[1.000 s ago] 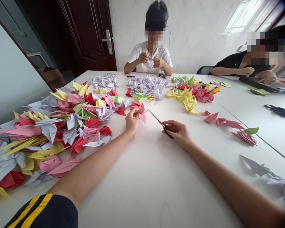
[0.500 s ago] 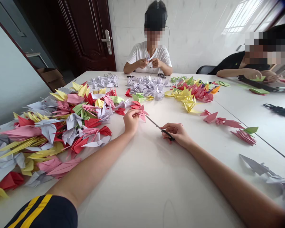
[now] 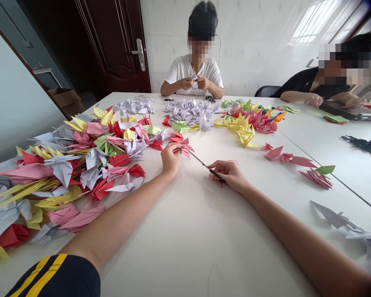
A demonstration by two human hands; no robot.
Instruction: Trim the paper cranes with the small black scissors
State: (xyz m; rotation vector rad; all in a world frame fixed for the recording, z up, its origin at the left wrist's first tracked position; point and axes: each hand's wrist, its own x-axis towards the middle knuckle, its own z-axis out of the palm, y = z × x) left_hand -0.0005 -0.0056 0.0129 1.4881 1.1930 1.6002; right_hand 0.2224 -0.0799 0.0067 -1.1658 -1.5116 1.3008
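Observation:
My left hand pinches a pink folded-paper crane just above the white table. My right hand is closed around the black handle of a pair of scissors. Their thin metal blades look closed and point up and left, the tip meeting the pink paper's edge; whether it touches or overlaps I cannot tell. Left of my left hand spreads a big heap of folded paper pieces in pink, red, yellow, green and pale lilac.
Across the white table sit lilac cranes and yellow cranes. Pink pieces and a grey-lilac piece lie to the right, below black cords. One person folds paper opposite; another sits at right.
My hands stay almost in place; the scissors' handle looks slightly narrower, the blades drawn together. Opposite, the person's paper has been raised upright. The person at right has drawn one hand back leftward.

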